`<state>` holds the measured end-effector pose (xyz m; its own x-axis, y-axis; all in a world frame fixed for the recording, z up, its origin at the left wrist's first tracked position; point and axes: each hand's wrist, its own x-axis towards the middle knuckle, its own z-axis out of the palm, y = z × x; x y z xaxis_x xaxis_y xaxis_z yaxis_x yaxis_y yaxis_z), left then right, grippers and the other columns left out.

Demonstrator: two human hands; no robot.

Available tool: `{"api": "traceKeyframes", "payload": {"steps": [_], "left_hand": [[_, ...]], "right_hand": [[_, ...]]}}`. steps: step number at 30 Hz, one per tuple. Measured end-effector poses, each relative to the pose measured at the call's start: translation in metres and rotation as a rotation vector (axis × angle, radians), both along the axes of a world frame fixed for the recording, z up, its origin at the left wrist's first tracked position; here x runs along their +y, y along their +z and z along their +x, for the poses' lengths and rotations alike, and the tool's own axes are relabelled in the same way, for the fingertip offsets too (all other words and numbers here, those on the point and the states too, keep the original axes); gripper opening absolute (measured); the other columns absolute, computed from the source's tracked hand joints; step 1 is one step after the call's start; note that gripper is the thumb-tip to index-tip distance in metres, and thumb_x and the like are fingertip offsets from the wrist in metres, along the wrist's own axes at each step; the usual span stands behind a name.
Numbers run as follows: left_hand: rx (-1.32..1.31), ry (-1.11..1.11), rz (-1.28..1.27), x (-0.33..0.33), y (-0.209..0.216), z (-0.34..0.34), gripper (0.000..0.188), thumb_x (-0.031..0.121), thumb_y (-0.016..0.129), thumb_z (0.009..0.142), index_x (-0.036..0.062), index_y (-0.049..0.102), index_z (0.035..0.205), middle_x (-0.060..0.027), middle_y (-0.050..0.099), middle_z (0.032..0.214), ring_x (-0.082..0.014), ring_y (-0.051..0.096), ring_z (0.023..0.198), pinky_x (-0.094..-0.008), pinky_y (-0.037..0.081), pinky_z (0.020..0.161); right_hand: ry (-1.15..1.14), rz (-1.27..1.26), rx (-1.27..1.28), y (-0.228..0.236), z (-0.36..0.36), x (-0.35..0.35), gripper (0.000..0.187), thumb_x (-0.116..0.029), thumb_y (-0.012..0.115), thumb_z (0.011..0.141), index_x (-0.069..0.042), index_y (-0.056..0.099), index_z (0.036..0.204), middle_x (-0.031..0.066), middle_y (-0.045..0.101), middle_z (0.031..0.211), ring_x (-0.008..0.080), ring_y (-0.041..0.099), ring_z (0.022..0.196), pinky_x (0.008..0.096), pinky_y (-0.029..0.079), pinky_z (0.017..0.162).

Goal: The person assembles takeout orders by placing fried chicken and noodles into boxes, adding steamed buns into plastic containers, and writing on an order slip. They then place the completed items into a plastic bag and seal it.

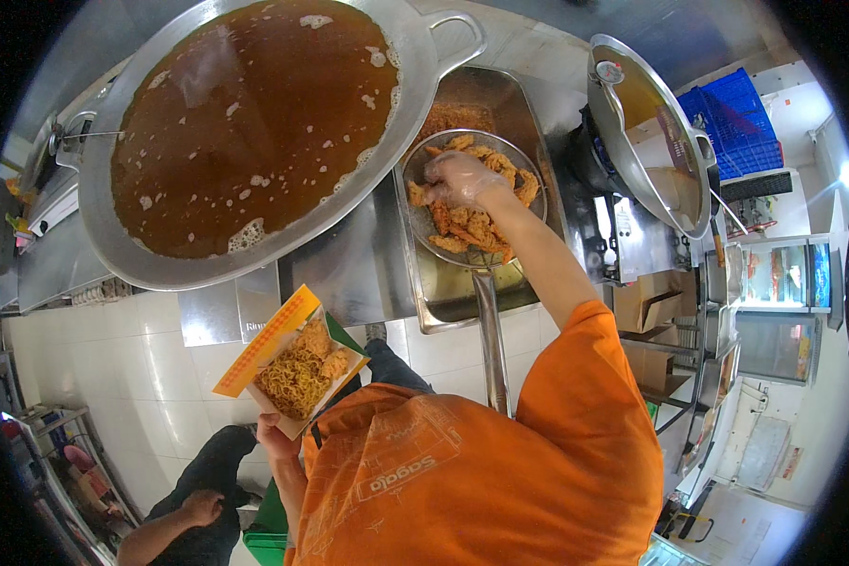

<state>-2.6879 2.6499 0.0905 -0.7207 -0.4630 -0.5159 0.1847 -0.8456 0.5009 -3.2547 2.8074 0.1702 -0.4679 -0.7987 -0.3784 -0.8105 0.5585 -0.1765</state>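
In my left hand is an open paper takeaway box with a yellow and orange lid flap, tilted in front of my body. Noodles and pieces of fried chicken lie inside it. My right hand, in a clear plastic glove, reaches into a round long-handled strainer. Its fingers are curled on the fried chicken pieces there, and their tips are partly hidden. The strainer rests across a rectangular metal tray with yellowish oil and crumbs in it.
A huge metal wok of brown oil stands at the left, a thermometer probe at its rim. Another oil pan with a dial thermometer is at the right, near a blue crate. Another person's hand shows at lower left.
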Motion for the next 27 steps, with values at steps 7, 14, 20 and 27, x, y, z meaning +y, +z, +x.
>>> {"api": "traceKeyframes", "payload": {"steps": [7,14,20,27], "left_hand": [[-0.035,-0.014,-0.011,0.006,0.001,-0.008,0.073,0.025,0.058,0.073,0.0010,0.046,0.140,-0.0140,0.058,0.129,-0.0330,0.059,0.117,-0.0474,0.047,0.099],[0.036,-0.012,-0.028,0.008,0.002,-0.004,0.070,0.022,0.057,0.078,0.0026,0.044,0.143,-0.0133,0.053,0.136,-0.0346,0.055,0.120,-0.0521,0.049,0.096],[-0.028,0.054,-0.017,0.013,0.002,0.003,0.068,0.023,0.058,0.077,0.0026,0.046,0.141,-0.0129,0.055,0.134,-0.0341,0.056,0.119,-0.0513,0.048,0.098],[-0.194,0.105,0.089,0.017,0.005,0.005,0.070,0.024,0.059,0.072,0.0020,0.049,0.138,-0.0127,0.060,0.129,-0.0336,0.058,0.117,-0.0485,0.046,0.100]], "right_hand": [[-0.405,-0.560,0.044,0.018,-0.023,0.043,0.054,-0.024,0.074,0.087,-0.001,0.054,0.132,0.0215,0.065,0.121,0.0366,0.064,0.107,0.0446,0.051,0.094],[-0.454,-0.300,-0.135,0.024,-0.105,0.105,0.059,-0.030,0.079,0.082,-0.007,0.060,0.132,0.0154,0.070,0.115,0.0293,0.067,0.104,0.0406,0.053,0.092],[-0.226,0.353,0.082,0.040,-0.085,0.060,0.063,-0.046,0.081,0.075,-0.002,0.068,0.118,0.0198,0.071,0.112,0.0354,0.067,0.105,0.0417,0.053,0.091],[-0.379,0.271,0.098,0.038,-0.065,0.039,0.063,-0.051,0.077,0.074,-0.001,0.071,0.113,0.0231,0.071,0.108,0.0370,0.068,0.104,0.0443,0.053,0.091]]}}
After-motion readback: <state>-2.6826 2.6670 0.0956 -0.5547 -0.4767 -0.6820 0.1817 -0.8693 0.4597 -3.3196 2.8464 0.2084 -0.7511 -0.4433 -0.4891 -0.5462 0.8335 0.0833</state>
